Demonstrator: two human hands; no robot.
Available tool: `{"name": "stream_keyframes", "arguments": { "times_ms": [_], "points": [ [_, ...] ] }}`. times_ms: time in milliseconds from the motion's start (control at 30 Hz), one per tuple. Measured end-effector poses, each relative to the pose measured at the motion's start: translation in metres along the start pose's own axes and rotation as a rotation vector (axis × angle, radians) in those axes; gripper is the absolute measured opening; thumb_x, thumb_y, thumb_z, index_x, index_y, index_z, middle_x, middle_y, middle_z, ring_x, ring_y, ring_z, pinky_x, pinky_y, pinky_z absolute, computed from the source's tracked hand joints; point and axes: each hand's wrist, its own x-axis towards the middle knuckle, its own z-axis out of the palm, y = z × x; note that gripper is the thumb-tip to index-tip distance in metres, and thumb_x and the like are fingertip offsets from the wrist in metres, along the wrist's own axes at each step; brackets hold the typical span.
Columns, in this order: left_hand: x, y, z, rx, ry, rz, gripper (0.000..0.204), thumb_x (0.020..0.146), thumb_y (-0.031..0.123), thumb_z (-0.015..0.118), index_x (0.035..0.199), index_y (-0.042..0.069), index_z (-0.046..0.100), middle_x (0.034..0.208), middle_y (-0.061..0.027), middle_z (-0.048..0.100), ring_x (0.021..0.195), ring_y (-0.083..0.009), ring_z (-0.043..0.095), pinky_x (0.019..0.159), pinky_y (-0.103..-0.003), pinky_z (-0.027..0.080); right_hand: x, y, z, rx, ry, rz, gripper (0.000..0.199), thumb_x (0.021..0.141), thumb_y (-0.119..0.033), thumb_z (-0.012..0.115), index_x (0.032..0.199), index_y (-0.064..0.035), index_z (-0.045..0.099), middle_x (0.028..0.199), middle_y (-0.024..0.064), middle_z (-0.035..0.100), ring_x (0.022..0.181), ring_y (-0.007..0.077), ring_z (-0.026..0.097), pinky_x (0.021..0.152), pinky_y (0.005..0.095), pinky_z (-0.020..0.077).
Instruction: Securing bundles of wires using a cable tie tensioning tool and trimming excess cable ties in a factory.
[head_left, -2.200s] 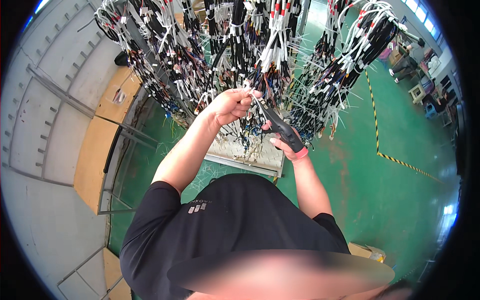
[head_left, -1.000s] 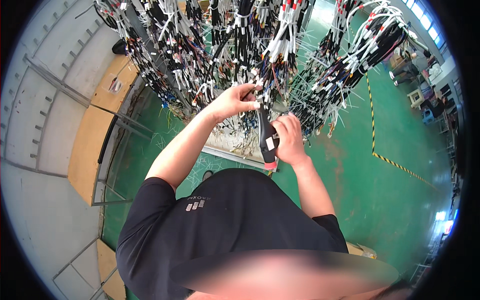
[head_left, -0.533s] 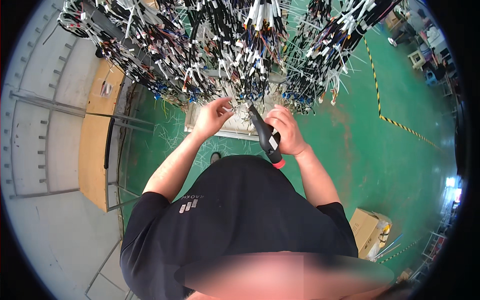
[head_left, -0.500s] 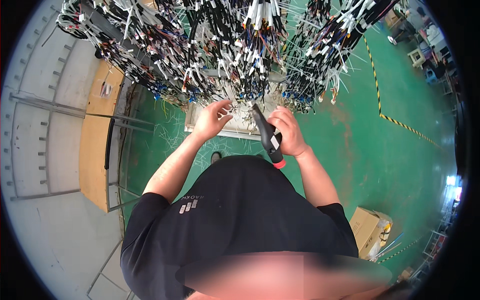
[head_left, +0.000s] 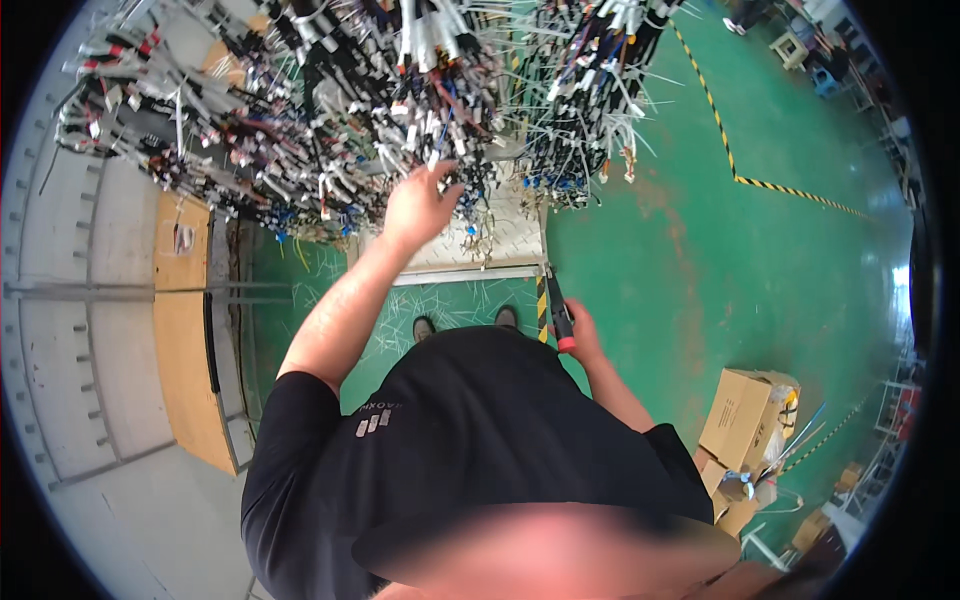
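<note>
My left hand [head_left: 420,210] reaches up to the hanging wire harnesses [head_left: 440,110], its fingers apart and curved beside the wire ends. Whether the fingertips touch any wires is hard to tell. Lower and to the right, my right hand [head_left: 583,335] is closed around a black cable tie gun [head_left: 560,307] with a red end, its nose pointing away from me. The gun is beside the near right corner of a pale tray [head_left: 460,273] under the harnesses. Many white tie tails stick out from the bundles.
Cut white strips [head_left: 375,300] litter the green floor around my shoes [head_left: 507,316]. Wooden boards [head_left: 190,370] on a metal frame stand at the left along the wall. Cardboard boxes [head_left: 735,415] lie at the right. Yellow-black tape [head_left: 720,130] marks the floor.
My right hand has drawn the cable tie gun back and down, away from the harnesses. My left hand has moved slightly up among the wires. The view has shifted, and the harnesses appear farther left.
</note>
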Motion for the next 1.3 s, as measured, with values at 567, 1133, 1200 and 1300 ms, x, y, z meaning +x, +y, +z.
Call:
{"name": "stream_keyframes", "arguments": {
  "times_ms": [567,1133,1200,1300],
  "points": [
    [0.208,0.141,0.064,-1.011,-0.151,0.169,0.111,0.078,0.013,0.094,0.161,-0.002,0.021,0.144,-0.0176,0.059,0.128,-0.0262,0.059,0.114,-0.036,0.043,-0.063,0.012,-0.024,0.297,0.076,0.464,0.043,0.079,-0.003,0.088,0.116,-0.0075,0.067,0.091,-0.0032,0.060,0.086,0.0100,0.057,0.075,0.0286,0.0507],
    [0.172,0.065,0.026,-1.362,-0.623,-0.048,0.057,0.090,0.027,0.076,0.141,0.005,0.062,0.129,-0.0022,0.070,0.120,-0.0202,0.062,0.105,-0.038,0.046,0.034,-0.037,-0.084,0.854,0.322,0.401,0.045,0.081,-0.004,0.080,0.122,-0.0065,0.064,0.104,0.0016,0.067,0.102,0.0164,0.065,0.096,0.0340,0.0506],
    [0.172,0.050,0.039,-1.633,-0.742,0.030,0.060,0.095,0.042,0.074,0.141,0.004,0.062,0.131,-0.0074,0.072,0.118,-0.0232,0.068,0.104,-0.041,0.051,0.059,-0.045,-0.088,0.922,0.340,0.288,0.045,0.081,-0.005,0.079,0.123,-0.0074,0.063,0.106,0.0024,0.068,0.103,0.0173,0.065,0.100,0.0360,0.0493],
    [0.160,0.033,0.056,-1.871,-0.772,-0.174,0.103,0.093,0.088,0.038,0.151,0.005,0.054,0.134,-0.0085,0.071,0.112,-0.0249,0.070,0.098,-0.040,0.054,0.096,-0.067,-0.098,0.950,0.323,0.129,0.047,0.079,-0.007,0.078,0.124,-0.0084,0.063,0.110,0.0029,0.068,0.105,0.0178,0.066,0.097,0.0339,0.0488]
  ]
}}
